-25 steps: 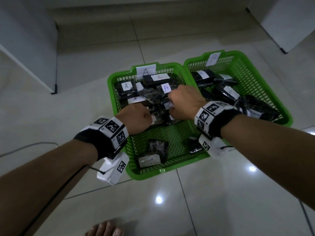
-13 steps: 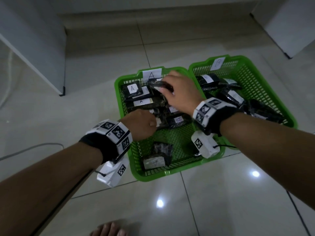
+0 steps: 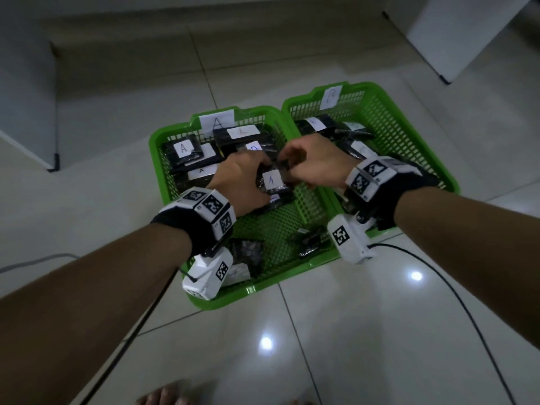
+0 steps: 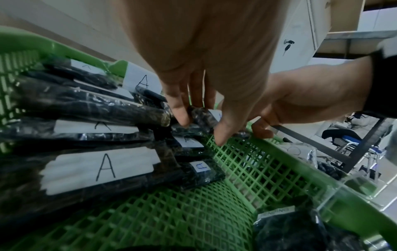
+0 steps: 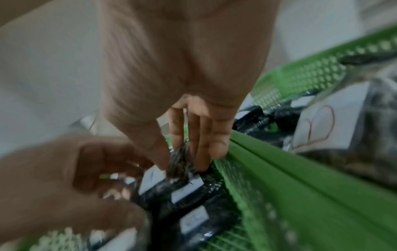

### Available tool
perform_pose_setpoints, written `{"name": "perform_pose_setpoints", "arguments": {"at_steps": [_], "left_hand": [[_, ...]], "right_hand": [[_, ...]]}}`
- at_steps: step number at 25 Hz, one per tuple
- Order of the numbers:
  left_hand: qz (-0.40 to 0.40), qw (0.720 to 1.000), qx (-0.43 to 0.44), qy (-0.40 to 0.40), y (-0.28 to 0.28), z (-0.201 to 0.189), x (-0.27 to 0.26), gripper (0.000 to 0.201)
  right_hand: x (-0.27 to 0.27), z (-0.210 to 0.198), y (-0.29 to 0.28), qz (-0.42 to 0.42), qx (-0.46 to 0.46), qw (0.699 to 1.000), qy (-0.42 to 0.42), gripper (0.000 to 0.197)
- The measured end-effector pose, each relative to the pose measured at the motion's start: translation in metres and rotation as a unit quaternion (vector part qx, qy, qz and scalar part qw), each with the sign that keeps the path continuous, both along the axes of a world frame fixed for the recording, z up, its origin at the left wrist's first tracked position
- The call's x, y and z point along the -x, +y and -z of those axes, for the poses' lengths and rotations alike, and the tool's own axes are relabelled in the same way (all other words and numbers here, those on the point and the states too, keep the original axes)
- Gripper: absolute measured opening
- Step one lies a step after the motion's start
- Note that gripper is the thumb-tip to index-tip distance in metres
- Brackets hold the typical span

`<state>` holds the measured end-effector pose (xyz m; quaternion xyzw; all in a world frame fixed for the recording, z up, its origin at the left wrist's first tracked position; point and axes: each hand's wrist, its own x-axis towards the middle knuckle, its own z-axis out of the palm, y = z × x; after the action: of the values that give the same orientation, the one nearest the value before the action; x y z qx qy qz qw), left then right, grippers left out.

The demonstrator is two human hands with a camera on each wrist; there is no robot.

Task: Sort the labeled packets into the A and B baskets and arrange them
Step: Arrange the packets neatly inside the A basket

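Note:
Two green mesh baskets stand side by side on the floor: basket A (image 3: 154, 150) on the left and basket B (image 3: 388, 124) on the right. Both hold black packets with white letter labels. Over the middle of basket A my left hand (image 3: 257, 179) and right hand (image 3: 287, 168) meet at a small black packet labelled A (image 3: 271, 180). In the left wrist view my left hand (image 4: 200, 125) has index finger and thumb pinching a small dark packet (image 4: 199, 115). The right wrist view is blurred, and there my right hand (image 5: 182, 161) pinches the crinkled end of a packet (image 5: 178, 169).
Two packets (image 3: 248, 252) (image 3: 309, 241) lie label-down at the front of basket A. White cabinets stand at the left (image 3: 26, 112) and at the back right (image 3: 467, 33). A black cable (image 3: 438, 276) runs over the tiles on the right. Bare toes (image 3: 163, 396) show at the bottom edge.
My right hand has come back from the rear of basket A to its middle. My left hand has moved forward to meet it at the small A packet.

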<state>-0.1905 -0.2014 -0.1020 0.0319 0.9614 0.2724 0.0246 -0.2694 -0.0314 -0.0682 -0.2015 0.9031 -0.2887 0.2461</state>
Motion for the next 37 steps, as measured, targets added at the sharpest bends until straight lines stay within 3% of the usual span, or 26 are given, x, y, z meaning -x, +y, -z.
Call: {"name": "perform_pose_setpoints", "arguments": {"at_steps": [2,4,8,10,13,20,24,26,30,33,35,37], "left_hand": [[-0.004,1.000,-0.022,0.004,0.001,0.002,-0.002,0.055],[0.003,0.999,-0.044,0.002,0.001,0.005,-0.008,0.050],[0.022,1.000,-0.011,0.002,-0.007,0.009,-0.017,0.043],[0.026,0.997,0.061,-0.036,-0.014,0.007,-0.021,0.027],[0.062,0.973,0.174,-0.139,-0.018,0.005,-0.031,0.007],[0.097,0.959,0.193,-0.185,-0.019,0.000,-0.031,0.011],[0.099,0.967,0.177,-0.154,-0.019,0.000,-0.032,0.018],[0.120,0.973,0.135,-0.142,-0.015,0.001,-0.035,0.017],[0.200,0.937,0.190,-0.214,-0.007,0.011,-0.048,0.025],[0.225,0.914,0.224,-0.252,-0.003,0.009,-0.050,0.034],[0.211,0.925,0.199,-0.244,-0.008,-0.005,-0.046,0.031],[0.171,0.961,0.137,-0.168,-0.020,-0.022,-0.043,0.027]], "right_hand": [[-0.007,0.000,-0.001,-0.114,-0.084,0.983,0.116,0.046],[-0.014,-0.002,-0.005,-0.188,-0.140,0.959,0.160,0.051],[-0.018,-0.002,-0.016,-0.248,-0.223,0.920,0.206,0.029],[-0.020,-0.002,-0.022,-0.261,-0.266,0.902,0.217,0.022],[-0.025,-0.003,-0.035,-0.258,-0.275,0.900,0.219,0.019],[-0.036,0.012,-0.049,-0.283,-0.271,0.888,0.241,0.024],[-0.033,0.015,-0.046,-0.235,-0.258,0.913,0.212,0.041],[-0.031,0.014,-0.044,-0.194,-0.262,0.926,0.188,0.032],[-0.037,0.020,-0.038,-0.206,-0.269,0.935,0.107,0.024],[-0.035,0.023,-0.031,-0.197,-0.229,0.949,0.087,0.004],[-0.034,0.014,-0.030,-0.150,-0.184,0.971,0.000,0.013],[-0.036,0.006,-0.030,-0.067,-0.085,0.980,-0.166,0.018]]}}
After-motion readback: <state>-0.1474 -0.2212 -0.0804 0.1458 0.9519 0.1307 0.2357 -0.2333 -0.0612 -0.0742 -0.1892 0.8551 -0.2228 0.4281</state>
